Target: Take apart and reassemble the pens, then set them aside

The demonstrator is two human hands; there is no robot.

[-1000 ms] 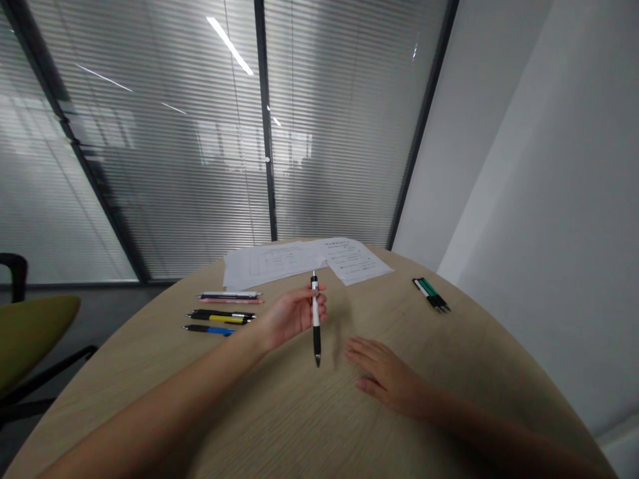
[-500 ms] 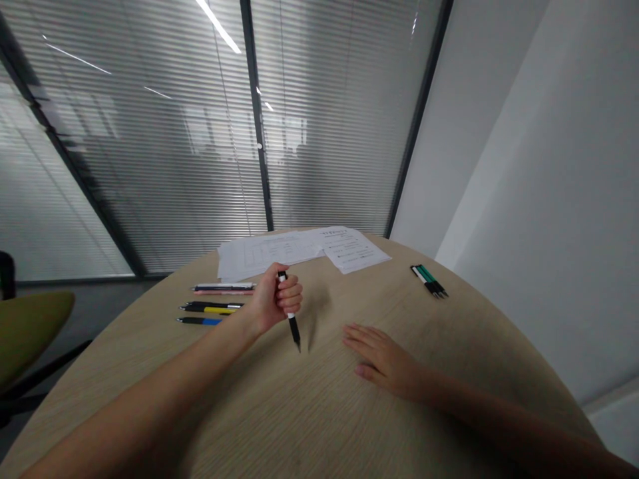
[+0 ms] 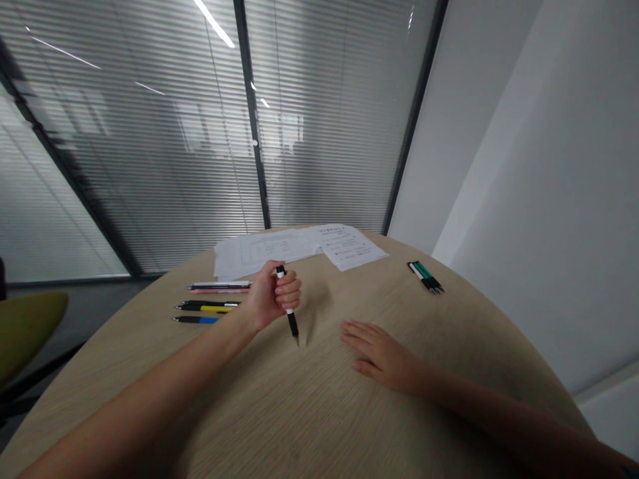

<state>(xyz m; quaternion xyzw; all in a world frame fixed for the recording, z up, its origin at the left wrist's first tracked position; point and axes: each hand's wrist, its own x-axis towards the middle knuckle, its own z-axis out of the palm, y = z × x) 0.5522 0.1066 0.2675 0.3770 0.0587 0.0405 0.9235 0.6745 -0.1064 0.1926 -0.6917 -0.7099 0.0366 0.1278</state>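
Note:
My left hand (image 3: 272,296) is closed in a fist round a black-and-white pen (image 3: 291,322), which stands nearly upright with its tip down close to the round wooden table (image 3: 309,412). My thumb rests near the pen's top end. My right hand (image 3: 377,352) lies flat on the table to the right of the pen, fingers stretched out, holding nothing.
Several pens (image 3: 207,307) lie in a row left of my left hand. Printed papers (image 3: 294,247) sit at the table's far edge. A small bunch of green and black pens (image 3: 425,276) lies at the right. A green chair (image 3: 27,326) stands at the left, glass walls with blinds behind.
My left hand went from a loose fingertip hold on the pen to a fist round it, and drew left and slightly nearer the row of pens. My right hand stayed flat.

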